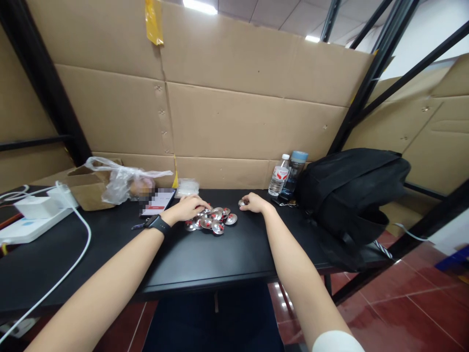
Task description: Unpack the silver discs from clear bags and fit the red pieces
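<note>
A pile of several small, shiny, dish-shaped metal discs (218, 227) with red spots lies on the black table (234, 259). My left hand (187, 208) reaches over the back left of this pile, fingers stretched out and fingertips touching the discs. Whether it pinches one is hard to make out. It wears a dark wristwatch (157, 223). To the right of the pile, apart from it, my right hand (255, 203) is closed on a single metal disc (242, 202) held between thumb and fingers, close to the tabletop.
Behind my left hand are a phone (159, 201), a clear plastic packet (188, 187) and a plastic bag (122, 181). A white power strip (34, 225) with cables sits far left. Two bottles (279, 175) and a black backpack (351, 195) stand right. Cardboard (234, 117) walls the back.
</note>
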The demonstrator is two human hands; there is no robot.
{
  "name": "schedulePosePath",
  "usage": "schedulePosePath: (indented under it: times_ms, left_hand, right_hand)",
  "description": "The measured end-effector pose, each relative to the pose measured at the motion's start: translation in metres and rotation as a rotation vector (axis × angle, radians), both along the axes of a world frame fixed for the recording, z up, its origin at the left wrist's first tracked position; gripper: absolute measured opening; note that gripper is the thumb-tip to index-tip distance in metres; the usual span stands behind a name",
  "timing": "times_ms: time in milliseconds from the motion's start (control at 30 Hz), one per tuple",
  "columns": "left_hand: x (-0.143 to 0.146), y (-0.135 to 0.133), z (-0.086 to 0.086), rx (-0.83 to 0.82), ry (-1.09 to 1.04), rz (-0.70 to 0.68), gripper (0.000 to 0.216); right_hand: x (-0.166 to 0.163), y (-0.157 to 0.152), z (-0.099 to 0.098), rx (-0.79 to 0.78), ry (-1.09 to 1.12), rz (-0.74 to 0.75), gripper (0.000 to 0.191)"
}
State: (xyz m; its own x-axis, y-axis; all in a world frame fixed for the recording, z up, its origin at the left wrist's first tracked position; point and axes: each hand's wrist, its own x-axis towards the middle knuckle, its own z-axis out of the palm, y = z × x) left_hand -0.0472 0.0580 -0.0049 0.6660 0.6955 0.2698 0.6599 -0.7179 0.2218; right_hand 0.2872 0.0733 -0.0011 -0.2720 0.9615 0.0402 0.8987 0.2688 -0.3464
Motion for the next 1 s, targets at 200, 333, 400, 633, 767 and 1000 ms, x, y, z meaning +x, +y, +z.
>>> schedulePosePath:
  times_ms: [200, 333, 400, 633, 767, 1000]
  left_hand:
    - [0.003, 0.004, -0.007, 0.001, -0.055, -0.006, 0.033]
    - [0.002, 0.008, -0.005, 0.011, -0.150, -0.053, 0.032]
    - [0.002, 0.008, -0.002, 0.025, -0.191, -0.071, 0.033]
    - [0.010, -0.005, 0.010, 0.110, -0.310, -0.111, 0.035]
    - [0.017, -0.014, 0.013, 0.135, -0.309, -0.130, 0.040]
    - [0.024, -0.023, 0.018, 0.214, -0.430, 0.011, 0.041]
  right_hand:
    - [0.001, -0.001, -0.001, 0.061, -0.004, -0.002, 0.054]
    - [-0.002, -0.003, 0.001, 0.114, -0.008, -0.018, 0.053]
    - [-0.009, -0.005, 0.002, 0.182, 0.034, -0.001, 0.047]
    - [-0.066, -0.023, 0.001, 0.217, 0.505, 0.256, 0.058]
    - [-0.089, -0.031, -0.001, 0.197, 0.614, 0.289, 0.047]
    - [-0.095, -0.029, -0.004, 0.028, 1.016, 0.247, 0.056]
